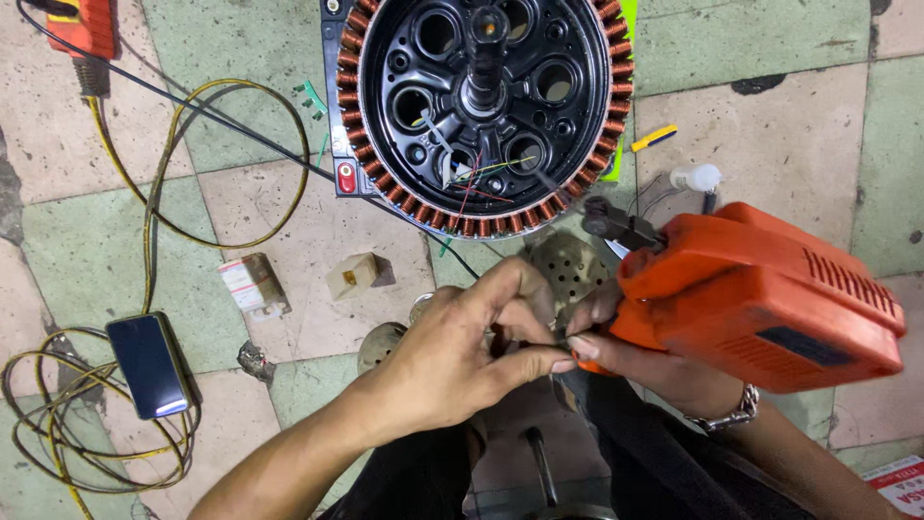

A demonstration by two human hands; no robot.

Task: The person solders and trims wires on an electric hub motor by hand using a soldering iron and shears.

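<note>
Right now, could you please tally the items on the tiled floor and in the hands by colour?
Orange: 2, soldering gun, tool
Black: 2, motor stator, phone
Yellow: 2, cable, marker
Beige: 2, small boxes
Total: 8

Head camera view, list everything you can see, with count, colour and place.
motor stator: one, black with copper windings, top centre
soldering gun: one, orange, right, in right hand
phone: one, dark, left on floor
yellow cable: one, coiled, left
small boxes: two, beige, centre-left floor
white bulb-like part: one, upper right
left hand: fingers pinching something small, centre
right hand: holding the soldering gun; metal bracelet at wrist
</note>
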